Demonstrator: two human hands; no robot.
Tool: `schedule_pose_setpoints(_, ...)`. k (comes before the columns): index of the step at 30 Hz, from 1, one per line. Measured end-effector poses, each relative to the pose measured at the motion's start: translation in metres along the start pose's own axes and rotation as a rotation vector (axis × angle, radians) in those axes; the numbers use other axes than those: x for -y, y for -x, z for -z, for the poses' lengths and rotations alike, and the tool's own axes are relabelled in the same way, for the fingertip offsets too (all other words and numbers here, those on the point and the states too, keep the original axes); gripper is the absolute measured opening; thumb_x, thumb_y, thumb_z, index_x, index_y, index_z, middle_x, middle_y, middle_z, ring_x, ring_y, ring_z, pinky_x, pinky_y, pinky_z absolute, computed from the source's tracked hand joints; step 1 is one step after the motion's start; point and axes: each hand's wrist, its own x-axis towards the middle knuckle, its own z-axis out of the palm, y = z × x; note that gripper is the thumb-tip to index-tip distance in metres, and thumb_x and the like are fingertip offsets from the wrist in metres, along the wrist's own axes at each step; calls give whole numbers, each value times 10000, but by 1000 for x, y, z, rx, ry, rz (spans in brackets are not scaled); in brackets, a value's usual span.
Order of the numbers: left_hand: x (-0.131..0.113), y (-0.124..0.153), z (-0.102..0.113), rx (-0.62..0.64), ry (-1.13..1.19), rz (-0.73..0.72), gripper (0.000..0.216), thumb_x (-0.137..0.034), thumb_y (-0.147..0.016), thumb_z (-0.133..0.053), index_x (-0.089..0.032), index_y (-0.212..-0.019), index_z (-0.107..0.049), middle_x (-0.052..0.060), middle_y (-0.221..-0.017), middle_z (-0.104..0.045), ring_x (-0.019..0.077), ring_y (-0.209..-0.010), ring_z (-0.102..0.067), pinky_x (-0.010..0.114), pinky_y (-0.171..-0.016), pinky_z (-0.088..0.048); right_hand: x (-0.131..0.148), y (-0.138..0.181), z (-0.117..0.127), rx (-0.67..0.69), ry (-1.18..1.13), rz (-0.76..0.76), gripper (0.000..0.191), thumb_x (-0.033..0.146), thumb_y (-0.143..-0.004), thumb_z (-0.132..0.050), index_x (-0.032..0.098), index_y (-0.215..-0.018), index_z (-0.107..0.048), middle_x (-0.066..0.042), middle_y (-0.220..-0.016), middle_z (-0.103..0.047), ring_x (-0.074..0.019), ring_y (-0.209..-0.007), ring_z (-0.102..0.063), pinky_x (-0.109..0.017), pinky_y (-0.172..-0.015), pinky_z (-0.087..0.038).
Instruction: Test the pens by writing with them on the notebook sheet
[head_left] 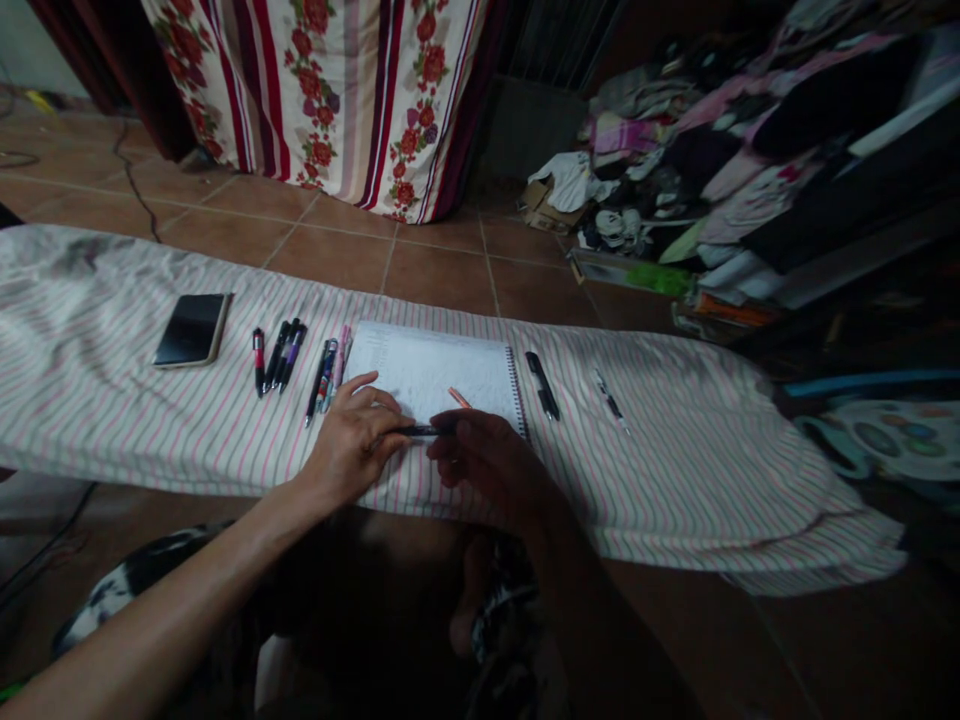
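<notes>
My left hand (pixel 352 445) and my right hand (pixel 487 460) meet at the near edge of a spiral notebook (pixel 435 375) on a striped cloth. Both pinch a dark pen (pixel 420 431) that lies level between them, the left at one end, the right at the other. An orange pencil (pixel 459 397) lies on the notebook page just beyond the right hand. Both hands have their fingers curled closed round the pen.
Left of the notebook lie several pens (pixel 289 355) and a dark phone (pixel 191 329). Right of it lie a black marker (pixel 542 385) and another pen (pixel 609 398). The striped cloth (pixel 675 450) covers a low board. A heap of clothes (pixel 712 150) fills the right; a floral curtain (pixel 337 90) hangs behind.
</notes>
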Motion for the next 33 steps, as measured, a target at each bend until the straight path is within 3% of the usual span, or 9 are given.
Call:
schedule_pose_setpoints(13,-3,-2,-5,66,-64,54,85,-213,-803,-536,-157,-780,-596,38,-703,-586,199,-832,-530,442,-915,-414,2,0,-6,-93,5,-12,261,311,-641,-752,143,-827,-680,-26,-650,-699,-92,-495,-617,-192,-462,-499)
schedule_pose_setpoints(19,-4,0,-6,84,-82,126,110,-239,-802,-539,-145,-761,-577,77,-772,-565,232,-857,-509,390,-742,-456,3,-1,-9,-82,-1,11,252,302,-634,-754,145,-817,-685,-17,-633,-691,-89,-473,-610,-187,-447,-497)
schedule_pose_setpoints(23,-5,1,-7,71,-89,139,108,-237,-800,-538,-146,-751,-569,72,-754,-560,228,-840,-506,390,-736,-456,2,-1,-10,-100,18,26,240,303,-631,-754,142,-793,-682,-17,-625,-689,-93,-473,-611,-196,-452,-502)
schedule_pose_setpoints(28,-1,-2,-8,84,-67,130,109,-256,-801,-552,-156,-770,-581,50,-747,-586,204,-847,-526,439,-903,-414,2,-2,-10,-105,45,45,228,304,-639,-745,140,-780,-674,-15,-610,-686,-92,-452,-603,-190,-432,-493)
schedule_pose_setpoints(33,3,-4,1,327,89,99,291,-249,-825,-527,-191,-1108,-559,48,-1009,-640,178,-983,-554,486,-1054,-245,8,1,-3,-99,114,34,239,317,-639,-742,136,-776,-667,-2,-586,-673,-85,-424,-589,-178,-411,-485)
